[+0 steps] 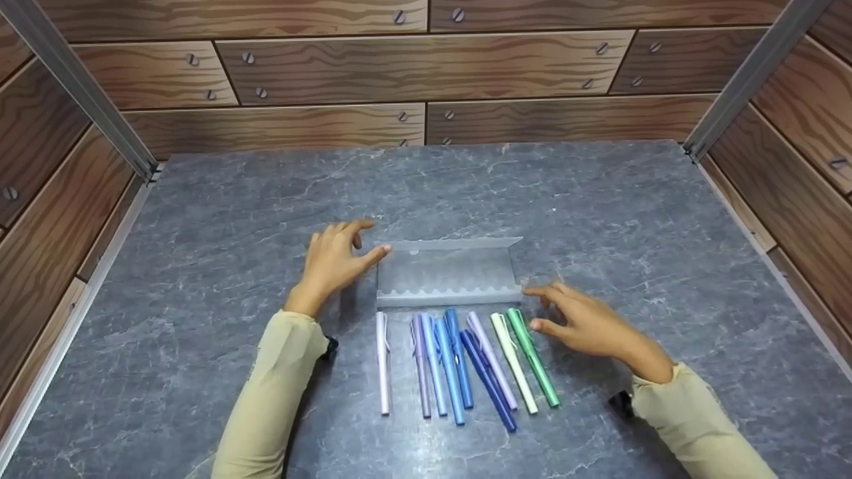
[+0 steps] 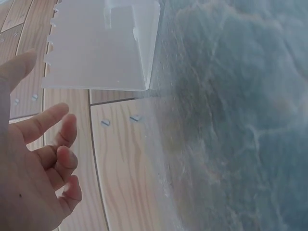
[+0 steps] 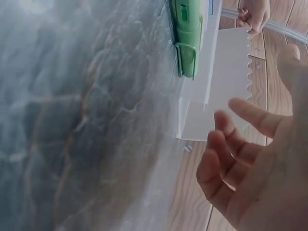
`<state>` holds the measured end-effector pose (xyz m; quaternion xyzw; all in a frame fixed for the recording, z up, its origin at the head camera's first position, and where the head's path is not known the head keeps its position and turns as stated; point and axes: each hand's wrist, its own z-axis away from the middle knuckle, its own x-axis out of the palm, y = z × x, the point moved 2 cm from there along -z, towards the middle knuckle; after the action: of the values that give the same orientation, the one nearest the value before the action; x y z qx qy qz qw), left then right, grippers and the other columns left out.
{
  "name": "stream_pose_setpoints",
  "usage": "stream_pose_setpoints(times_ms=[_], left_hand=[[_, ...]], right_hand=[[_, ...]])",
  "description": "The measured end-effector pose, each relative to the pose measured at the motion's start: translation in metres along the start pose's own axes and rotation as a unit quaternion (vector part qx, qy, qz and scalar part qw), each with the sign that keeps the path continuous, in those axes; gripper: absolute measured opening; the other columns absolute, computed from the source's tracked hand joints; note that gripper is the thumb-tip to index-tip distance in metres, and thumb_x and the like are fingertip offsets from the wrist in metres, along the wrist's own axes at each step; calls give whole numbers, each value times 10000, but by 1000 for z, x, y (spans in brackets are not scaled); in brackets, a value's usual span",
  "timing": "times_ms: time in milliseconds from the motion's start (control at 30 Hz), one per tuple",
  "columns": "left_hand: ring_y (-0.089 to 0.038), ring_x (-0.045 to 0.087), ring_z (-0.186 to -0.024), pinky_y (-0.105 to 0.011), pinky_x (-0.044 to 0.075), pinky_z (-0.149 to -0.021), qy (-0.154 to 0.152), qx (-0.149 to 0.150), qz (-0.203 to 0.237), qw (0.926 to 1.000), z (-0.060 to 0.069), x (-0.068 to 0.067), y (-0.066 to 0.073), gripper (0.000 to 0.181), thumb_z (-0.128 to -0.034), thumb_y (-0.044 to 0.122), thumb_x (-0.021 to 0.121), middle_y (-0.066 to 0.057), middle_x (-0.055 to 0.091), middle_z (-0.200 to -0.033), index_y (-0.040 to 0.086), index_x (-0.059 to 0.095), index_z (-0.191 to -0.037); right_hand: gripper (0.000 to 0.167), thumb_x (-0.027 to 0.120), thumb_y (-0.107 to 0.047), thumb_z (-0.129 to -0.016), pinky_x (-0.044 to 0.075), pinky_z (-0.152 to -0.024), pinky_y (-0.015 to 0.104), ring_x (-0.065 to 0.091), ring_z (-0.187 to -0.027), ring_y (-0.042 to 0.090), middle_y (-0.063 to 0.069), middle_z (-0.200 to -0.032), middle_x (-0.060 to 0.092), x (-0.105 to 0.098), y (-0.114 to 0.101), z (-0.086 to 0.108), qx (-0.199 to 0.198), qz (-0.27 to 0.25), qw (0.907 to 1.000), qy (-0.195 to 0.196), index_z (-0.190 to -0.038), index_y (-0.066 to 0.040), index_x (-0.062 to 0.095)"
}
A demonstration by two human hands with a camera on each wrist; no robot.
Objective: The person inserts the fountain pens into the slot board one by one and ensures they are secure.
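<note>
A clear plastic pen case (image 1: 446, 269) with a notched strip along its near side lies opened on the table. At its upper left corner my left hand (image 1: 333, 259) is held with fingers loosely bent; whether the thumb touches the edge I cannot tell. My right hand (image 1: 586, 319) hovers by the lower right corner, index finger pointing at it, nothing in its grasp. Below the case several capped pens lie in a loose row, from a pale lilac pen (image 1: 383, 366) through blue ones to a green pen (image 1: 536, 359). The right wrist view shows the green pen's clip (image 3: 186, 60) close up.
The grey marbled table (image 1: 266, 186) extends round the case and pens. Wood-patterned panels (image 1: 426, 66) with metal corner posts (image 1: 80, 86) border it at the back and sides. A dark blue pen (image 1: 489, 382) lies slanted, reaching nearest the front.
</note>
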<state>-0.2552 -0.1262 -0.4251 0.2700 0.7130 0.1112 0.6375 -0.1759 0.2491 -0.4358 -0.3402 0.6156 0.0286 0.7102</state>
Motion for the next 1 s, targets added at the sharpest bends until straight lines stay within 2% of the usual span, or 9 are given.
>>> stream_pose_setpoints(times_ms=[233, 333, 467, 633, 800, 1000], left_hand=[[-230, 498, -764, -440, 363, -871, -59, -184, 561, 9982, -2, 2, -4, 552, -859, 527, 657, -80, 620, -876, 159, 620, -1269], [-201, 485, -711, -397, 401, -782, -100, -291, 677, 9972, -4, 3, -5, 530, -852, 527, 666, -46, 603, -840, 180, 629, -1250], [-179, 462, -678, -333, 376, -653, -176, -381, 892, 9951, -6, 4, -4, 515, -848, 514, 678, -6, 573, -819, 183, 635, -1240], [-173, 456, -680, -320, 366, -650, -242, -336, 1098, 9931, -8, 7, -4, 487, -850, 459, 697, -33, 595, -852, 172, 637, -1239], [-176, 432, -690, -325, 351, -658, -305, -228, 1172, 9924, -7, 9, -3, 459, -857, 413, 703, -101, 624, -922, 171, 637, -1242], [-183, 434, -721, -320, 351, -677, -256, -205, 1269, 9914, -7, 11, -3, 431, -848, 371, 724, -58, 597, -895, 170, 652, -1223]], right_hand=[[594, 627, -411, -910, 399, -631, 224, 441, -733, 39, 38, -969, 539, 4, 9, -2, -18, -716, 9961, -510, -1385, -84, 489], [636, 665, -414, -881, 394, -636, 220, 437, -739, 53, 36, -976, 532, 5, 11, -4, -89, -809, 9946, -652, -1391, -81, 481], [653, 697, -391, -866, 396, -657, 224, 433, -760, 85, 49, -981, 520, 5, 13, -6, -291, -915, 9918, -838, -1391, -73, 475], [651, 704, -357, -878, 400, -676, 227, 429, -777, 96, 65, -1004, 508, 7, 17, -8, -413, -1109, 9867, -1118, -1401, -63, 451], [654, 700, -232, -878, 404, -674, 221, 426, -776, 95, 82, -1016, 499, 9, 18, -9, -509, -1314, 9806, -1360, -1424, -27, 404], [682, 689, -150, -837, 407, -668, 225, 433, -784, 101, 84, -1038, 505, 8, 15, -12, -423, -1076, 9816, -1521, -1436, -26, 388]])
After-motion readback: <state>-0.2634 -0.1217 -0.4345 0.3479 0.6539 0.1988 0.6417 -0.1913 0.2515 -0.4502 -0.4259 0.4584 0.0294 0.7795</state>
